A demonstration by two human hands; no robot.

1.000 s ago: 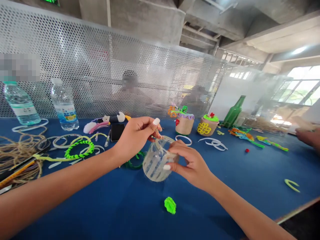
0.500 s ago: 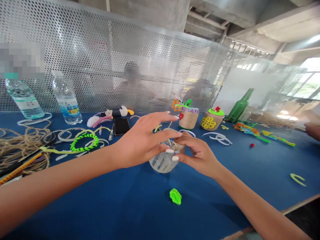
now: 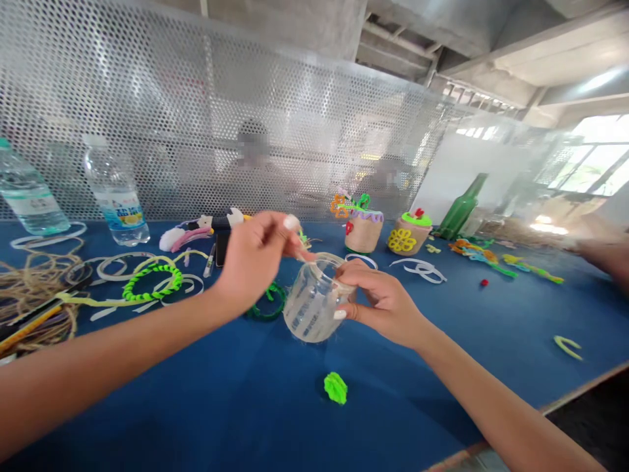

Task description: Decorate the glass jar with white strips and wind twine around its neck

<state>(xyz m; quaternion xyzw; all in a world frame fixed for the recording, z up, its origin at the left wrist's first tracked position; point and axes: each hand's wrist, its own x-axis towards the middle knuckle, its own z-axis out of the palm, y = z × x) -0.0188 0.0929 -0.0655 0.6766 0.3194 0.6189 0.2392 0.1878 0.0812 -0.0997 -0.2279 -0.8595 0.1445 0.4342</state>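
A clear plastic jar (image 3: 314,308) with faint printed lettering stands slightly tilted on the blue table, its open mouth upward. My right hand (image 3: 381,298) grips its rim and side from the right, thumb low on the wall. Just above the rim on the left, my left hand (image 3: 260,255) is closed in a pinch; whatever lies between its fingertips is too small to make out. In front of the jar lies a bright green fuzzy clump (image 3: 335,388). A dark green ring (image 3: 269,308) is partly hidden behind my left wrist and the jar.
Twine (image 3: 42,269), a bright green twisted ring (image 3: 152,282) and white strips lie left. Two water bottles (image 3: 120,203) stand behind them. Two twine-wrapped pots (image 3: 363,233) and a green glass bottle (image 3: 459,213) stand at the back. Another person's hand (image 3: 602,252) shows at right.
My left hand has drawn back left from over the jar, its spread fingers now pinched. More of the jar shows, with the right hand still on it. The view has shifted slightly.
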